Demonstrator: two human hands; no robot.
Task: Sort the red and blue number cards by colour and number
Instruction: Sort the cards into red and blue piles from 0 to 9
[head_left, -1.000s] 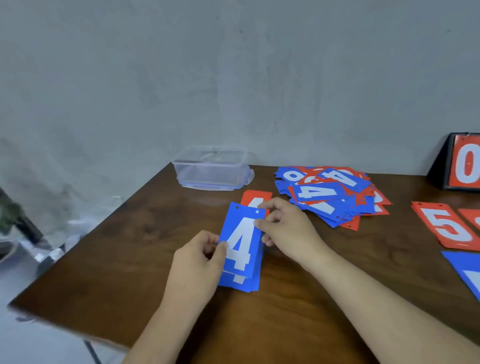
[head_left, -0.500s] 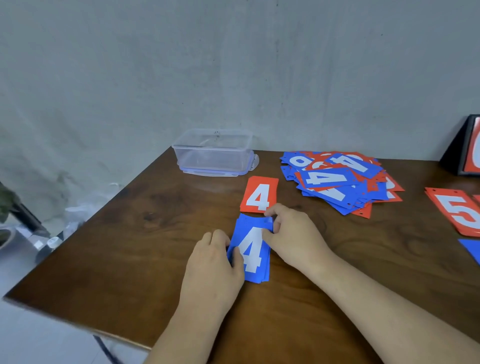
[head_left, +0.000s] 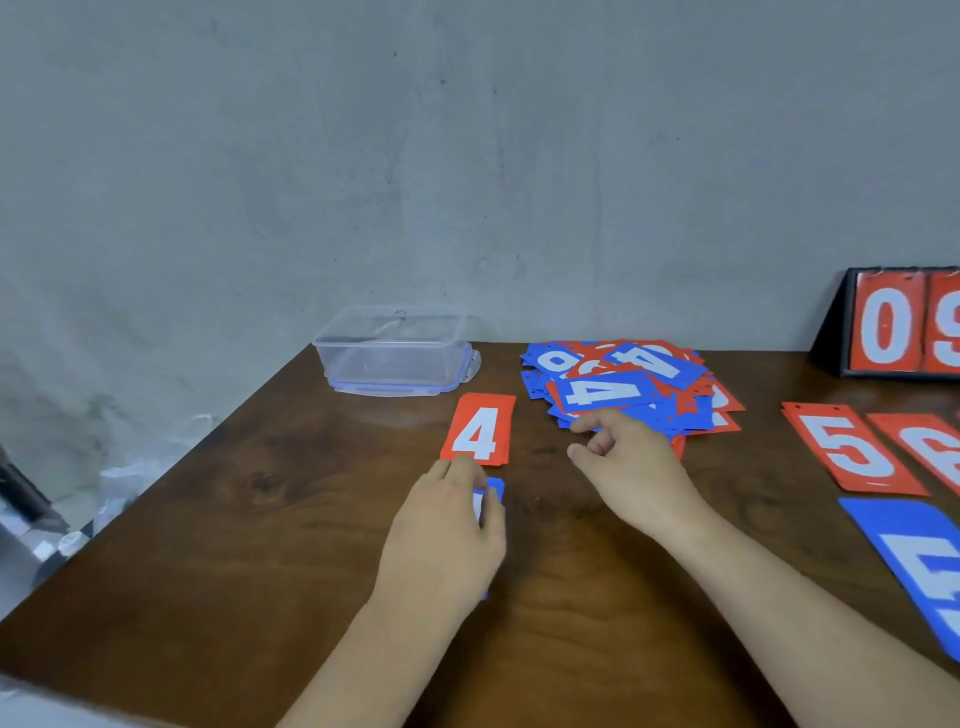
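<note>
A stack of blue 4 cards (head_left: 494, 492) lies on the wooden table (head_left: 260, 493), just below a red 4 card (head_left: 480, 428). My left hand (head_left: 447, 535) rests flat on the blue stack and hides most of it. My right hand (head_left: 623, 462) is off to the right with loosely curled fingers and holds nothing. Its fingertips are at the near edge of the mixed pile of red and blue cards (head_left: 634, 384).
A clear plastic container (head_left: 395, 351) stands at the back by the wall. At the right lie a red 5 card (head_left: 852, 447), a red 6 card (head_left: 930, 447) and a large blue card (head_left: 924, 566). A black scoreboard stand (head_left: 904, 327) shows red 0 and 9.
The blue 4 stack went down onto the table below the red 4. My right hand let go of it and moved right to the mixed pile. My left hand slid over the stack.
</note>
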